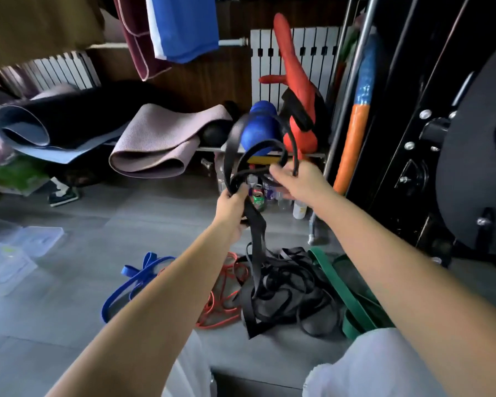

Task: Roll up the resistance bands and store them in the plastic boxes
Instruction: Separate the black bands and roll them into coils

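Note:
A long black resistance band (256, 233) is held up in front of me. My left hand (231, 206) grips its gathered lower part, and my right hand (296, 180) pinches a raised loop of it. The band's tail hangs down into a tangled black pile (286, 293) on the grey floor. Around that pile lie a blue band (132, 277), a red band (221, 299) and a green band (344, 290). Clear plastic boxes (9, 256) sit on the floor at the left.
Rolled mats (152, 144) lie on a low shelf at the back, beside a blue ball (259, 126) and red boxing gear (301, 110). Bottles and cans (259, 197) stand under the shelf. A black machine (441, 138) fills the right side. My knees show at the bottom.

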Demonstrator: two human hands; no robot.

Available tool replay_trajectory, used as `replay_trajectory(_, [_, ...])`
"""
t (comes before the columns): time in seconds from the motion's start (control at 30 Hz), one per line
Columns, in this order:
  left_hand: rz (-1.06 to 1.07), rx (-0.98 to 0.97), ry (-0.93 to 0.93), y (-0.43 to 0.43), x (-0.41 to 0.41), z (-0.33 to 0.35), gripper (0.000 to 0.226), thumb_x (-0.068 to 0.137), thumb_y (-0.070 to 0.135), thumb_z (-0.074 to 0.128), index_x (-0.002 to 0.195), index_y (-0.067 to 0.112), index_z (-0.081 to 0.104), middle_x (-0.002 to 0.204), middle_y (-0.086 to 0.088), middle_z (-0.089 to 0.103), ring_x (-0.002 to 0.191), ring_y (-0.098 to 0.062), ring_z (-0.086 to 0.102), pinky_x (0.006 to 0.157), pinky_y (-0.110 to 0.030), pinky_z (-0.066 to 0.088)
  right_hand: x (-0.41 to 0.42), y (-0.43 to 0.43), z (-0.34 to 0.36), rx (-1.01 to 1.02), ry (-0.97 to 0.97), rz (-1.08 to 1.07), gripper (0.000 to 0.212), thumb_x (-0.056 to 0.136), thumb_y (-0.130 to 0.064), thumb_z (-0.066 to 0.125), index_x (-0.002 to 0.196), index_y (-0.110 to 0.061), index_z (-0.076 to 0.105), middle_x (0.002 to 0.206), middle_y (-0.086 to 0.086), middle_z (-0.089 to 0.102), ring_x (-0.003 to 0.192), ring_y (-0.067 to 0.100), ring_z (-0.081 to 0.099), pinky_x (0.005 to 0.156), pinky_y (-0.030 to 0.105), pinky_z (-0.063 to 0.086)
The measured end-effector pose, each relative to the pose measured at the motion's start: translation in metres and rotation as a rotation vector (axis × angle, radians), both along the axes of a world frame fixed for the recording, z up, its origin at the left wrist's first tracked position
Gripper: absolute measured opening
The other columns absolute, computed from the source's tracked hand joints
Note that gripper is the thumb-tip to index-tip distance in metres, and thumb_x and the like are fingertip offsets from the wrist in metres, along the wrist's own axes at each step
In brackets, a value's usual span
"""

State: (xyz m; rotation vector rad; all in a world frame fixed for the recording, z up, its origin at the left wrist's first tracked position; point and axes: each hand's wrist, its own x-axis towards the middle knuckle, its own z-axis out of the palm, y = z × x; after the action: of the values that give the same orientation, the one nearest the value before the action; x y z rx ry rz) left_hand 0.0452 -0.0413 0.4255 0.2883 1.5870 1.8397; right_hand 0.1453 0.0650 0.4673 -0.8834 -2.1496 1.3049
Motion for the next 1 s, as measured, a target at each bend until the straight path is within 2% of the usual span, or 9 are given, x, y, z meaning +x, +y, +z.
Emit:
replay_trajectory(0.07, [0.014,0.010,-0.013,0.000,-0.004,0.008,0.015,0.093,0.026,0.057,0.084,0.016,0.051,0.065,-0.003,0.052,0.055,-0.019,0.053,0.055,-0.032,0.047,0.015,-0.011,-0.029,-0.133,-0.188,0.085,0.077,0.066,-0.062,0.071,0.124,-0.015,0.054,0.131,0.006,0.056,0.119,0.023,0.054,0.104,0.041,0.041])
replay_trajectory(0.13, [-0.020,0.019,-0.009,0.001,-0.003,0.017,0.011,0.094,0.019,0.054,0.083,0.017,0.051,0.064,-0.003,0.050,0.051,-0.018,0.051,0.052,-0.030,0.047,0.024,-0.026,-0.063,-0.241,-0.304,0.180,0.101,0.067,-0.048,0.078,0.147,-0.018,0.023,0.149,-0.003,0.031,0.136,0.017,0.032,0.109,0.036,0.029])
replay_trajectory(0.2, [-0.066,0.028,-0.007,0.001,0.002,0.024,0.013,0.094,0.010,0.047,0.083,0.017,0.051,0.064,-0.004,0.052,0.053,-0.019,0.052,0.057,-0.029,0.046,0.019,-0.047,-0.093,-0.269,-0.284,0.243,0.095,0.068,-0.040,0.081,0.144,-0.021,0.027,0.143,-0.005,0.038,0.128,0.014,0.038,0.101,0.031,0.033])
replay_trajectory(0.3, [-0.076,0.074,-0.011,-0.005,0.000,0.033,0.013,0.093,0.011,0.051,0.082,0.017,0.050,0.064,-0.004,0.053,0.055,-0.020,0.053,0.062,-0.030,0.047,0.003,-0.068,-0.134,-0.243,-0.184,0.141,0.046,0.072,-0.026,0.080,0.110,-0.020,0.055,0.107,-0.004,0.062,0.101,0.016,0.057,0.082,0.025,0.041])
replay_trajectory(0.4, [-0.007,0.088,-0.041,-0.023,-0.018,0.038,0.010,0.093,0.014,0.053,0.084,0.018,0.053,0.067,-0.002,0.055,0.057,-0.017,0.055,0.064,-0.032,0.049,0.006,-0.070,-0.162,-0.061,-0.256,0.060,0.013,0.083,-0.022,0.067,0.093,-0.019,0.058,0.082,-0.008,0.057,0.089,0.018,0.058,0.068,0.024,0.034])
replay_trajectory(0.6, [0.011,-0.145,0.233,-0.047,-0.044,0.022,0.012,0.093,0.019,0.055,0.083,0.022,0.049,0.069,0.000,0.052,0.056,-0.013,0.053,0.067,-0.033,0.048,0.002,-0.026,-0.117,0.197,-0.292,0.020,0.034,0.094,-0.009,0.044,0.127,-0.010,0.052,0.117,0.012,0.063,0.108,0.032,0.059,0.090,0.039,0.048])
replay_trajectory(0.83, [-0.071,-0.174,0.428,-0.037,-0.044,0.018,0.013,0.084,0.031,0.066,0.086,0.021,0.060,0.080,-0.003,0.059,0.073,-0.020,0.054,0.065,-0.034,0.046,-0.016,-0.001,-0.021,0.385,0.066,-0.097,0.023,0.090,-0.006,0.049,0.108,-0.005,0.062,0.092,0.015,0.066,0.093,0.041,0.063,0.082,0.052,0.052])
replay_trajectory(0.9, [-0.117,-0.139,0.465,-0.034,-0.042,0.019,0.016,0.081,0.032,0.071,0.084,0.019,0.062,0.080,-0.003,0.060,0.072,-0.018,0.056,0.064,-0.031,0.046,-0.016,-0.004,-0.016,0.466,-0.045,-0.053,0.018,0.091,-0.009,0.047,0.099,-0.007,0.063,0.087,0.016,0.065,0.089,0.042,0.064,0.080,0.053,0.051])
replay_trajectory(1.0, [-0.143,-0.228,0.569,-0.031,-0.040,0.016,0.036,0.078,0.035,0.073,0.099,0.008,0.061,0.084,-0.007,0.063,0.061,-0.013,0.052,0.048,-0.020,0.040,-0.013,-0.001,-0.003,0.531,-0.120,-0.052,0.028,0.088,-0.009,0.044,0.106,-0.006,0.065,0.101,0.025,0.066,0.091,0.044,0.064,0.085,0.053,0.050])
